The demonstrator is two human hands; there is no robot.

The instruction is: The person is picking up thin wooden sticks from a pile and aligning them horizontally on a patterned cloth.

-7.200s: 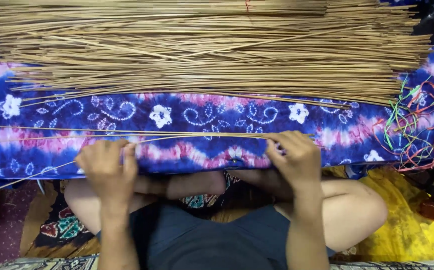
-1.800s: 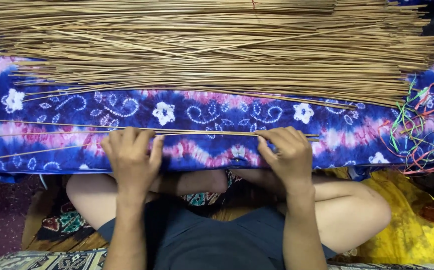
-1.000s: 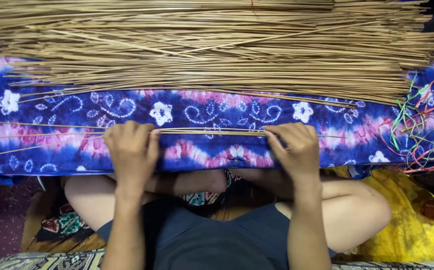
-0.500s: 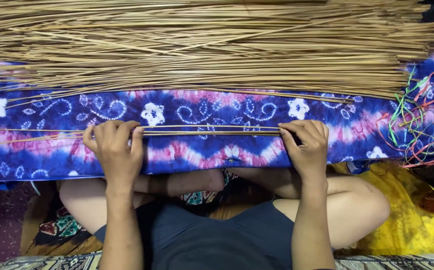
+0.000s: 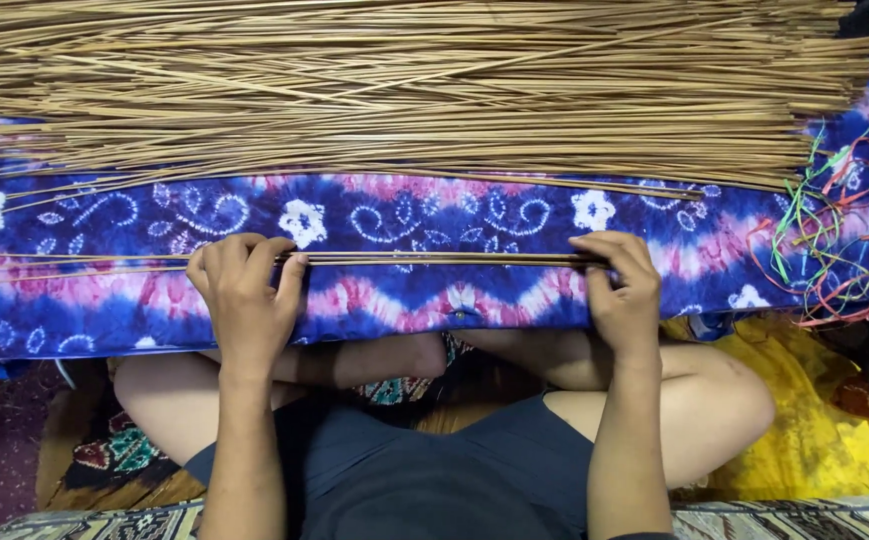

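Hands (image 5: 244, 300) spread wider on sticks (image 5: 434, 260) — patterned cloth (image 5: 404, 215), perhaps floor-level.

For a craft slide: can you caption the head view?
Seated cross-legged, left hand and right hand grip a thin bundle of sticks on a blue cloth, beside a large stick pile.

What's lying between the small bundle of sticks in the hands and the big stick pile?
In the head view, only bare tie-dye cloth separates the held sticks from the stick pile, apart from a few stray sticks at the pile's edge.
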